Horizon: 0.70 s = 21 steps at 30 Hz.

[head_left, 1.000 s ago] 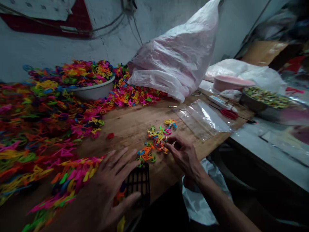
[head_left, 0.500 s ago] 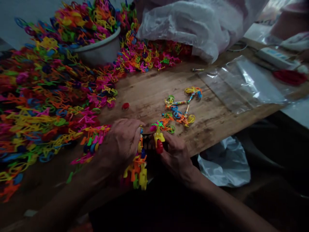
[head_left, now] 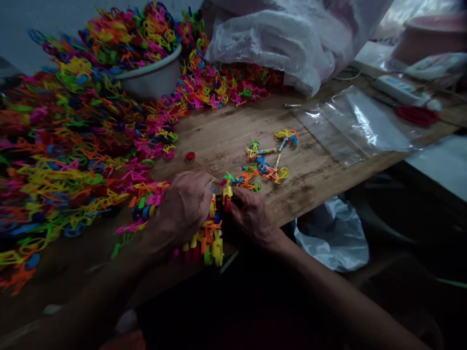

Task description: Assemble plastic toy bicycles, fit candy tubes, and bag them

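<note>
My right hand (head_left: 251,214) is closed on a small plastic toy bike (head_left: 227,192), yellow with a red wheel and a green-and-pink top. Just to its left, my left hand (head_left: 186,201) curls over a row of colourful toy bikes (head_left: 211,240), fingers bent down and partly hidden. Yellow, orange, green and blue parts of that row show below the hand, and more pink and green ones (head_left: 155,197) stick out at its left. The two hands nearly meet at the table's front edge.
A big heap of colourful plastic pieces (head_left: 73,160) covers the left, around a full grey basin (head_left: 153,78). Beyond my right hand lie several loose toy bikes with printed tubes (head_left: 268,150). Clear plastic bags (head_left: 350,126) and a power strip (head_left: 399,90) are at the right.
My right hand has moved left with the yellow toy bike, narrowing the gap to the row under my left hand. The whole view has shifted slightly.
</note>
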### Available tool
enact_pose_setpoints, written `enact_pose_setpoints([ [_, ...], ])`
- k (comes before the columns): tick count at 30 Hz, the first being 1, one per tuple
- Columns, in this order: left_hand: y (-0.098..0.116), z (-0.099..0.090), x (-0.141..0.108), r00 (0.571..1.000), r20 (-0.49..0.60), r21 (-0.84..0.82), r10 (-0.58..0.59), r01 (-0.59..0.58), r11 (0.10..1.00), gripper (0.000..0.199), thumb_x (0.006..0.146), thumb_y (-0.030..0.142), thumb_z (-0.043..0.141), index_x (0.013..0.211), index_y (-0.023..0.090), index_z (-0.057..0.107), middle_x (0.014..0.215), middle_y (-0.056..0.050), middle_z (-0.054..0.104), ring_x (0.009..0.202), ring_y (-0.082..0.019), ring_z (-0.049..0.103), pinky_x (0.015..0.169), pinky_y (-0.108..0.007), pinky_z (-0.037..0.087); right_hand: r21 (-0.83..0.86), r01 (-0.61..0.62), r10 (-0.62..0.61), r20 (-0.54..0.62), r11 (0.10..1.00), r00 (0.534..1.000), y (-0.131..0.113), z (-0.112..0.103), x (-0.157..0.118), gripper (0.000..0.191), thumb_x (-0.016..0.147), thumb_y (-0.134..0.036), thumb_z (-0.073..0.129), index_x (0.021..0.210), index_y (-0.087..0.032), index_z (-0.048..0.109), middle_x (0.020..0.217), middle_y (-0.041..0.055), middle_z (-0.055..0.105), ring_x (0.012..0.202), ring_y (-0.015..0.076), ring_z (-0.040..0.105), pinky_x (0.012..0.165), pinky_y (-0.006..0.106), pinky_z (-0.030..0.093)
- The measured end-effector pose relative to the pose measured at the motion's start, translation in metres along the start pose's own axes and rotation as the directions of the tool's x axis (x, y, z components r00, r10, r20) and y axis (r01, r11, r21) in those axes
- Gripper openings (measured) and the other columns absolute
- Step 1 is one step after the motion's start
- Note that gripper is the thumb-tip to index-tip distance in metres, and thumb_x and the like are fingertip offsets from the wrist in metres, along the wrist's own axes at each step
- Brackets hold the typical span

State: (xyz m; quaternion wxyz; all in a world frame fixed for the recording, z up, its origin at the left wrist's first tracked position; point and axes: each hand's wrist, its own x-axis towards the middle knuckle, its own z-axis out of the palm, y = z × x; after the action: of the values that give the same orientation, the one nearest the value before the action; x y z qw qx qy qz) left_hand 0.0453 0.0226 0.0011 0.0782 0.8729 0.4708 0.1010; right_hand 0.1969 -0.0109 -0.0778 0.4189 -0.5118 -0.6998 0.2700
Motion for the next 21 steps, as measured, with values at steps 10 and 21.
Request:
enact_pose_setpoints([
  [10, 0.002, -0.001, 0.003, 0.998, 0.058, -0.02, -0.035, 0.037, 0.999, 0.034, 0.09, 0.024, 0.028, 0.096, 0.012, 0.06, 0.095, -0.01, 0.064, 0.097, -0.023, 0.057, 0.092, -0.04, 0.041, -0.174, 0.017, -0.01, 0.038, 0.985, 0.999, 0.0, 0.007, 0.0, 0.018, 0.09, -0.02, 0.043, 0.094, -0.018, 0.06, 0.081, 0.0042, 0.065, 0.073, 0.015, 0.059, 0.07, 0.023, 0.042],
  [21, 0.002, -0.003, 0.012, 0.996, -0.036, 0.088, 0.081, -0.077, 0.993, 0.041, 0.088, 0.041, 0.04, 0.118, 0.016, 0.053, 0.123, -0.011, 0.057, 0.114, -0.029, 0.051, 0.099, -0.046, 0.037, -0.341, 0.12, -0.103, 0.068, 0.932, 0.992, 0.007, 0.017, -0.005, 0.015, 0.087, -0.016, 0.042, 0.087, -0.017, 0.056, 0.077, 0.0038, 0.063, 0.073, 0.0155, 0.057, 0.064, 0.024, 0.04],
])
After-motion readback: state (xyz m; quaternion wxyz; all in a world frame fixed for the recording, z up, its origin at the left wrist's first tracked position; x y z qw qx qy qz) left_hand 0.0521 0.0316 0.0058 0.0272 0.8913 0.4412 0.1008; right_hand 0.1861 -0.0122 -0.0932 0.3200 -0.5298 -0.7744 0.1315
